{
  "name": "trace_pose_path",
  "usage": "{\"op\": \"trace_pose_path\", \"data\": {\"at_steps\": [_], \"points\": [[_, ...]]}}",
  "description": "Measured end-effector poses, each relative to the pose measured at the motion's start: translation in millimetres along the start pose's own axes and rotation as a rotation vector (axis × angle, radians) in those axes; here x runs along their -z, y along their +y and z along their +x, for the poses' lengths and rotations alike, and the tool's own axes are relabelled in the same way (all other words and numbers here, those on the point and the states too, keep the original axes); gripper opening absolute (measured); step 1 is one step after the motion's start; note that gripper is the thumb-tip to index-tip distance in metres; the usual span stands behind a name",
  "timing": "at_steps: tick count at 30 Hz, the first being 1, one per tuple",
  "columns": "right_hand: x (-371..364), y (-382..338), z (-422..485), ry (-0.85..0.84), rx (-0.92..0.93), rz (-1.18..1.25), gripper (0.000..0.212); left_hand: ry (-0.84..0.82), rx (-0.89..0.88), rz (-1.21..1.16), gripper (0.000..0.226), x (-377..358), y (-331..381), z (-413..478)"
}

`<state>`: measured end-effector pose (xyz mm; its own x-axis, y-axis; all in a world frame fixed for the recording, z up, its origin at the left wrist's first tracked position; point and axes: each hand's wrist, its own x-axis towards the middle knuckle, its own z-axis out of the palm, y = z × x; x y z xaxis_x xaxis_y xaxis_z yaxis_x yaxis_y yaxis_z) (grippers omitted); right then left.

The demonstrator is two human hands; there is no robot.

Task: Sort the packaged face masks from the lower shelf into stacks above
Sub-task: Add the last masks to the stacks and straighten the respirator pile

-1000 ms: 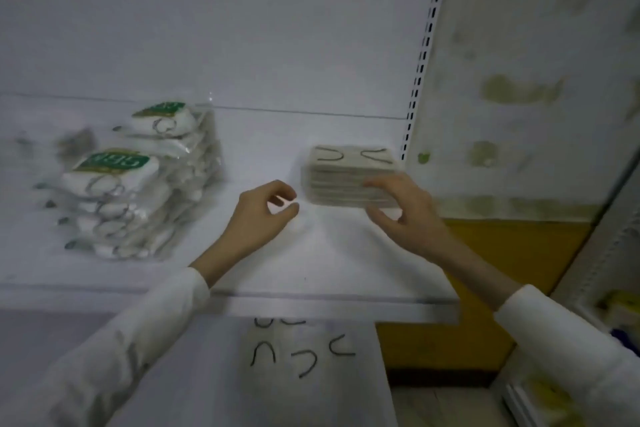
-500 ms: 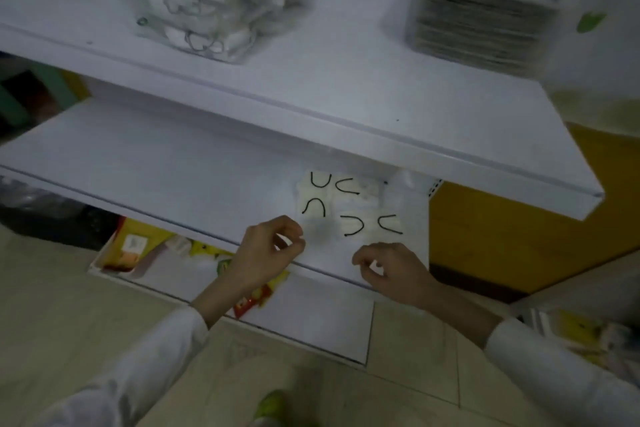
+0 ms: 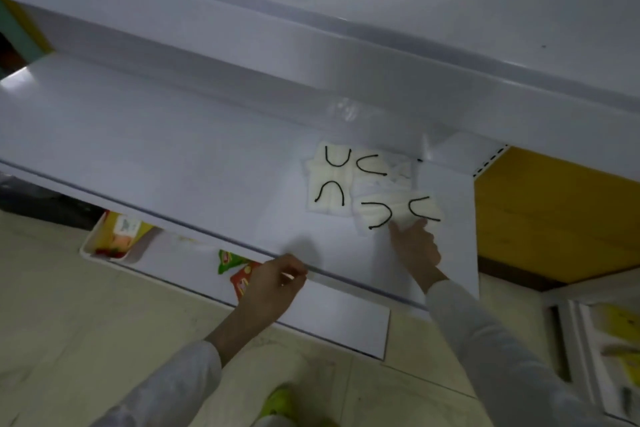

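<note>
Packaged white face masks (image 3: 367, 187) with black ear loops, lying flat, lower shelf (image 3: 173, 163)

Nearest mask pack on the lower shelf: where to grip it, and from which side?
Best bet: pinch the near edge of the nearest pack, coming from the front, low and nearly level. It lies flat on the lower shelf, so only an edge can be pinched. The upper shelf hangs over the back, and other packs crowd its far left side. The right hand is at that edge.
</note>
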<state>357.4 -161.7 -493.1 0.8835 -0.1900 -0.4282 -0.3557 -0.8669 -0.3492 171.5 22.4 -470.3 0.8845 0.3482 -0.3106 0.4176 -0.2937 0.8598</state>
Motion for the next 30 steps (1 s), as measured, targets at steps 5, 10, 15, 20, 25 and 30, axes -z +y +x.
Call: {"op": "trace_pose_path", "data": {"at_steps": [5,10,15,20,25,30], "points": [[-18.7,-9.8,3.7,0.087,0.088,-0.156,0.049,-0.024,-0.043,-0.006,0.028,0.5,-0.2,19.5],[-17.6,10.3,4.8,0.153,0.409,-0.268,0.040,-0.040,-0.064,-0.009,0.027,-2.4,-3.3,26.5],[-20.9,7.5,-5.0,0.126,0.361,0.000,0.057,-0.089,-0.062,-0.027,0.022,-11.6,-2.1,25.7],[-11.0,-4.6,-3.0,-0.021,0.030,0.308,0.058,-0.100,-0.025,-0.095,0.022,-19.0,2.4,27.4],[4.7,4.8,-1.1,-0.146,0.053,0.663,0.060,-0.120,0.046,-0.190,0.017,-17.3,1.9,30.7],[24.0,-11.6,-24.5,-0.464,0.308,0.845,0.034,-0.115,0.169,-0.508,0.026,-14.6,9.9,43.2]]}}
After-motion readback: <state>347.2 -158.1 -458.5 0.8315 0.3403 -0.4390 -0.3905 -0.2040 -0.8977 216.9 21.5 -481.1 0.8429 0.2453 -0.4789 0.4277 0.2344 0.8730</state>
